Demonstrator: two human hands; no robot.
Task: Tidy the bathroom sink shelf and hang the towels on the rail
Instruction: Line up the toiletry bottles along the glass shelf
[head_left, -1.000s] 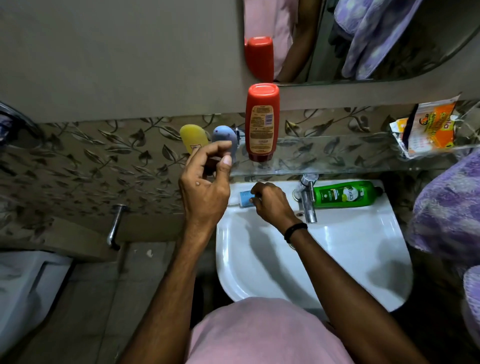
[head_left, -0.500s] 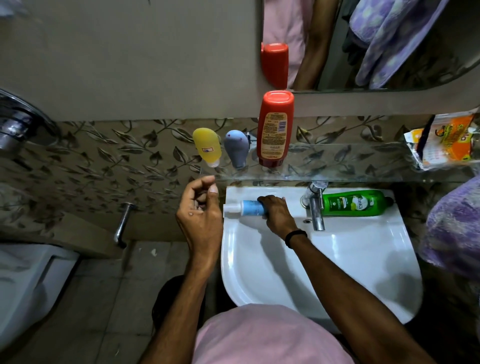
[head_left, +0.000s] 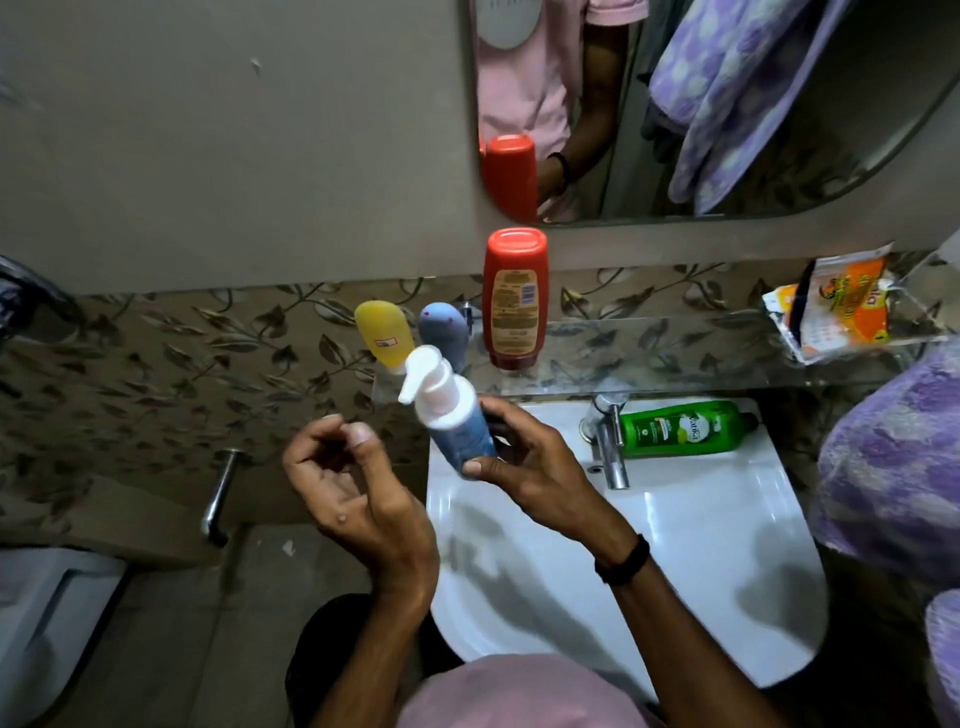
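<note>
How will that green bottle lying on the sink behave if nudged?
The green bottle lies on its side on the sink rim beside the tap, so it may roll or slide into the basin. Its glossy plastic looks stiff, probably slippery if wet.

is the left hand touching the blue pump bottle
Apart. The head view shows the left hand curled and empty, with background visible between its fingers and the blue pump bottle, which only the right hand holds.

Right hand (head_left: 524, 467) holding blue pump bottle (head_left: 457, 421) above sink (head_left: 727, 545), left hand (head_left: 353, 488) empty
</note>
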